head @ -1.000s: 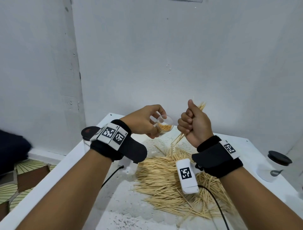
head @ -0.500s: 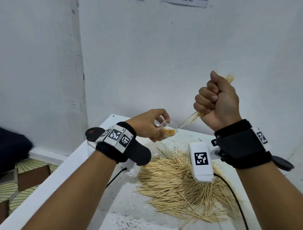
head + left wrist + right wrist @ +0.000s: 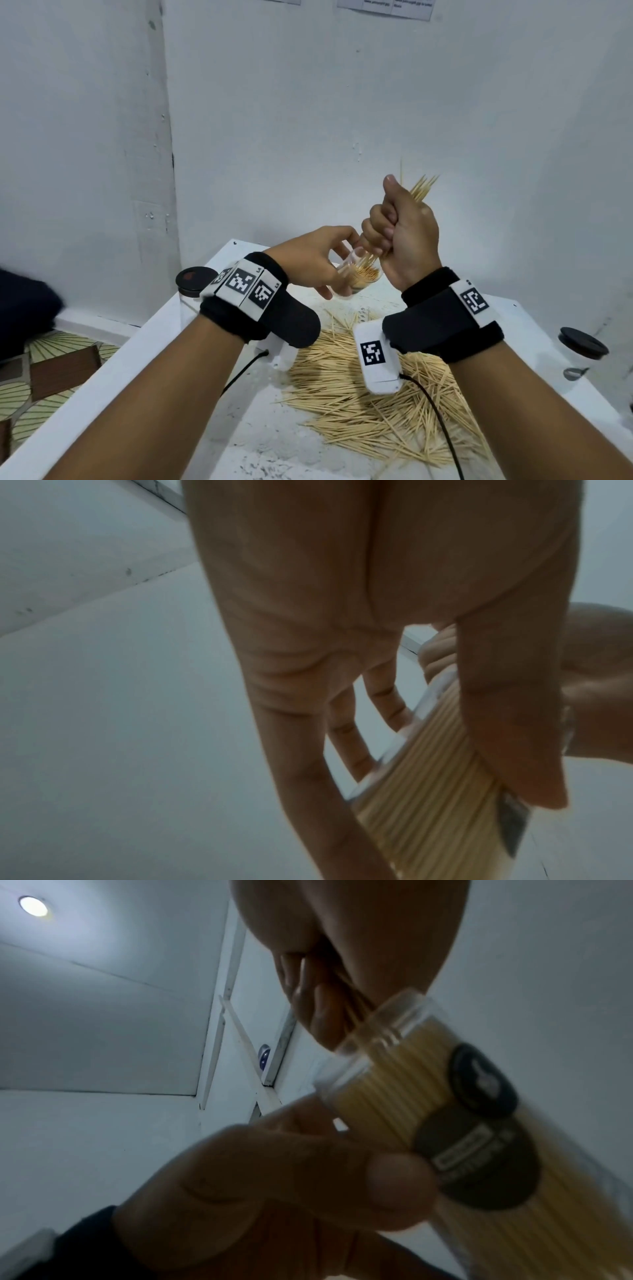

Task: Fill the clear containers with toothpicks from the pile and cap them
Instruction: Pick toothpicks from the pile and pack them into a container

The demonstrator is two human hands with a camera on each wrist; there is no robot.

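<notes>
**As a fistful of toothpicks meets a nearly full container, spills look likely**

While the left hand [image 3: 308,263] tilts a clear toothpick container [image 3: 356,277] above the white table [image 3: 219,329], its thumb and fingertips curled round the wall, the right hand [image 3: 400,236] is clenched in a fist on a bundle of toothpicks [image 3: 423,188]. Pointed ends fan out above the thumb; the lower ends, below the little finger, reach into the container's open mouth. The right wrist view shows the container [image 3: 428,1085] already tightly packed with upright sticks behind a dark label [image 3: 479,1123].

With so little room, the new sticks may jam against those inside and splay over the rim, dropping onto the loose pile of toothpicks [image 3: 370,404] beneath both wrists. Loosening the fist before the ends are seated would probably scatter the bundle. A hard push could snap sticks or twist the tilted container out of the light fingertip hold. Any stick left proud of the mouth would likely keep a cap from seating.

2 black-lidded containers stand well apart from the fingers, 1 [image 3: 195,279] behind the left wrist and 1 [image 3: 582,344] beyond the right forearm.
</notes>
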